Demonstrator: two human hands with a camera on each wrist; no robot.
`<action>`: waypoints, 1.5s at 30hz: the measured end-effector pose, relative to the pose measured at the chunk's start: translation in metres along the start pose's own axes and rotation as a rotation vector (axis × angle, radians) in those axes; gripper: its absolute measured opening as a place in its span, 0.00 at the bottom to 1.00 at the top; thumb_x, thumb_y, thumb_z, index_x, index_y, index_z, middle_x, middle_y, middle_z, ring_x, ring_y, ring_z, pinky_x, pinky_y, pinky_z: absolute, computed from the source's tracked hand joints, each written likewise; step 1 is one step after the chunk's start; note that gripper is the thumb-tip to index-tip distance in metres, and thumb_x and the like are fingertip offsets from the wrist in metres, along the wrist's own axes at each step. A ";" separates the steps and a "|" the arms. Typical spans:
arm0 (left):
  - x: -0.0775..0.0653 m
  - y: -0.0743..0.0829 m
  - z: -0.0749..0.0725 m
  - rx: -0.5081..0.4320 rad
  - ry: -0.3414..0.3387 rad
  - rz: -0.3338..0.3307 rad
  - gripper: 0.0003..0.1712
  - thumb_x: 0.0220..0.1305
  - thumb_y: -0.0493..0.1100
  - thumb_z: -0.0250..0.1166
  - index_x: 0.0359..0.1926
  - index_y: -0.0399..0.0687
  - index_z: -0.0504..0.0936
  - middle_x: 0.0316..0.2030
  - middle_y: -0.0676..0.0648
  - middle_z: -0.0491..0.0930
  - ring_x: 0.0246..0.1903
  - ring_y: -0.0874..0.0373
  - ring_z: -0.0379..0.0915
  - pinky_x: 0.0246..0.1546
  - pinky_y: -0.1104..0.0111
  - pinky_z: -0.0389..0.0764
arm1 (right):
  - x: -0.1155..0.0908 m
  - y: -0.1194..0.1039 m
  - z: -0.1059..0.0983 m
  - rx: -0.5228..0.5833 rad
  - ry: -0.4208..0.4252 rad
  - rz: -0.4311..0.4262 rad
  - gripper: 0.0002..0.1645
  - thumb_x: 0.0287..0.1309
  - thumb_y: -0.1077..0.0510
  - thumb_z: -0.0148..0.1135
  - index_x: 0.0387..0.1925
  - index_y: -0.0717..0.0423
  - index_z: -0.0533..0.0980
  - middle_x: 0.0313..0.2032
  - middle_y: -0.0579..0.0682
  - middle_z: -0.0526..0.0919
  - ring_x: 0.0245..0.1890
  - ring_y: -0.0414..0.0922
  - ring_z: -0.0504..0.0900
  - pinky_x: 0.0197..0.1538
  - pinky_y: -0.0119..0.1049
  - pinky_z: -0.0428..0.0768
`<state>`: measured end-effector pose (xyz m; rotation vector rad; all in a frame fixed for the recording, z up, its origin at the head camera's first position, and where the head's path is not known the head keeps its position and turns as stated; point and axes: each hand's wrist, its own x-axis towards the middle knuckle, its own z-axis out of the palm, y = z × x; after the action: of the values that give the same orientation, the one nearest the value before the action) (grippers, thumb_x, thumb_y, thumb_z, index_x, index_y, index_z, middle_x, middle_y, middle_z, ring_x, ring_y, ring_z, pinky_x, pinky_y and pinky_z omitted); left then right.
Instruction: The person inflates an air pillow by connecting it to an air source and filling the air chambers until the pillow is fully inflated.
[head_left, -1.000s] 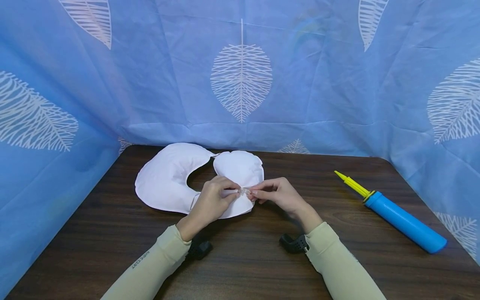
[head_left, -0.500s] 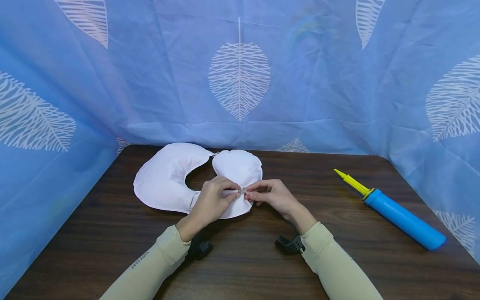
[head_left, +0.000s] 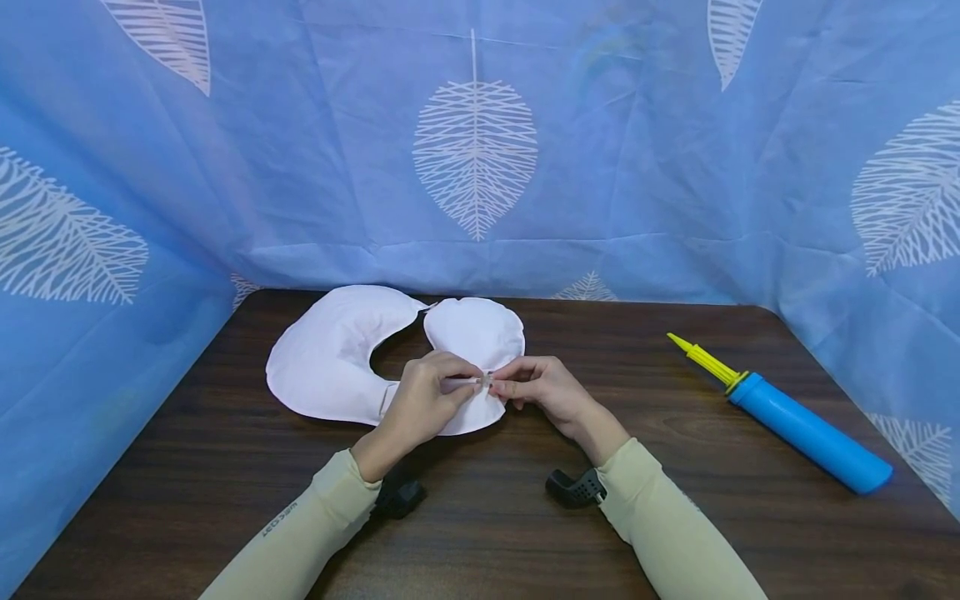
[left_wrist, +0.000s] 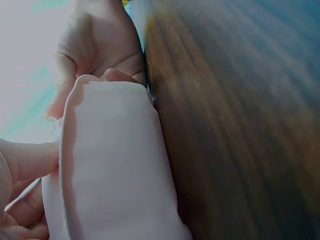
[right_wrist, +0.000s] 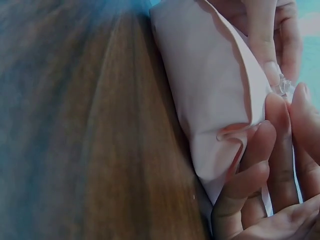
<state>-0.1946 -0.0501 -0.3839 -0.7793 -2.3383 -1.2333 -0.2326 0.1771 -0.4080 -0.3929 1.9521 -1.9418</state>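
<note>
A white U-shaped neck pillow, looking partly puffed, lies near the back of the table. On its right end, a small clear plastic valve stands up between both hands' fingertips. My left hand pinches the pillow's fabric at the base of the valve from the left. From the right, the thumb and forefinger of my right hand pinch the valve's tip. The right wrist view shows the clear valve between the fingertips of both hands. In the left wrist view, the pillow's seamed edge hides part of the fingers.
A blue hand pump with a yellow nozzle lies on the right side of the dark wooden table. Blue cloth with white leaf prints hangs behind the table and along both sides.
My right hand has shifted slightly left, its fingertips closing in on the valve and my left hand. The left hand and the pillow stay nearly where they were; the head view drifts a little.
</note>
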 end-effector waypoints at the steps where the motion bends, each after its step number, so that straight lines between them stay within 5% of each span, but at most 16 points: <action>1: 0.000 0.000 0.000 -0.007 0.001 -0.002 0.06 0.60 0.29 0.78 0.38 0.39 0.94 0.37 0.45 0.93 0.44 0.52 0.88 0.46 0.63 0.90 | 0.000 0.000 0.000 0.007 -0.004 -0.001 0.16 0.67 0.67 0.69 0.35 0.40 0.90 0.31 0.38 0.92 0.32 0.35 0.84 0.33 0.30 0.78; 13: 0.002 0.000 -0.002 -0.017 0.013 -0.037 0.06 0.59 0.31 0.79 0.38 0.41 0.94 0.37 0.46 0.93 0.44 0.54 0.89 0.46 0.63 0.90 | 0.000 0.002 -0.008 0.080 -0.133 -0.025 0.16 0.79 0.58 0.59 0.42 0.40 0.91 0.39 0.39 0.93 0.40 0.36 0.86 0.38 0.30 0.80; 31: 0.001 0.003 0.001 -0.035 -0.014 -0.047 0.06 0.60 0.29 0.78 0.38 0.40 0.94 0.37 0.46 0.93 0.44 0.53 0.88 0.47 0.62 0.91 | 0.000 0.001 -0.002 0.015 -0.068 0.006 0.11 0.73 0.63 0.64 0.39 0.46 0.88 0.32 0.41 0.90 0.32 0.38 0.82 0.33 0.29 0.78; 45: 0.000 0.002 0.000 -0.017 -0.004 -0.041 0.08 0.58 0.28 0.78 0.39 0.40 0.94 0.38 0.45 0.93 0.44 0.53 0.89 0.46 0.62 0.91 | -0.002 -0.001 -0.001 0.052 -0.082 -0.010 0.12 0.75 0.62 0.60 0.40 0.47 0.87 0.35 0.41 0.91 0.34 0.39 0.84 0.34 0.30 0.79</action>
<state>-0.1932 -0.0488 -0.3827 -0.7437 -2.3610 -1.2712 -0.2308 0.1787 -0.4073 -0.4612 1.8482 -1.9468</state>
